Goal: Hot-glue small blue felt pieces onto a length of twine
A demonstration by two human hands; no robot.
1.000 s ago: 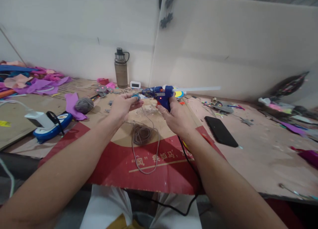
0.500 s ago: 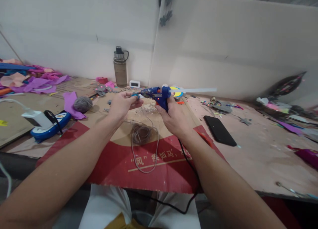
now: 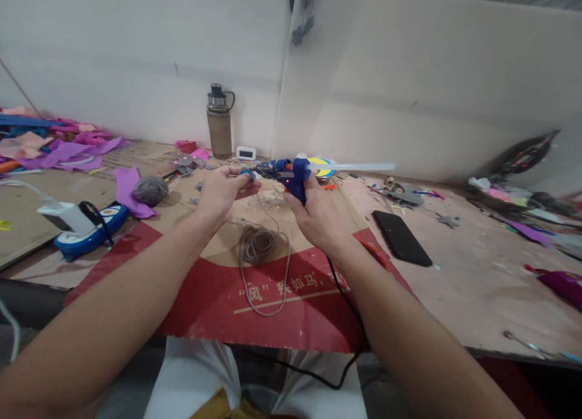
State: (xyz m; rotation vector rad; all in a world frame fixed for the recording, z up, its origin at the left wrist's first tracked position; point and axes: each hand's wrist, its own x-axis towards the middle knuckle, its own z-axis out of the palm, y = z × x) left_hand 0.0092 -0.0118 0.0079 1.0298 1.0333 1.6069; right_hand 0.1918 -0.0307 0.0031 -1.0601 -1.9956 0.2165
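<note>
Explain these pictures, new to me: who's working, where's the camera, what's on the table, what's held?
No robot here: a person works with two bare hands. Every picture comes from one head-worn camera, looking forward and down. The left hand pinches a small blue piece; the right hand grips a blue glue gun, its nozzle close to that piece. Below, a loose coil of cord lies on red-and-tan cardboard. Around it on the table are gray yarn, a black phone and a bottle.
</note>
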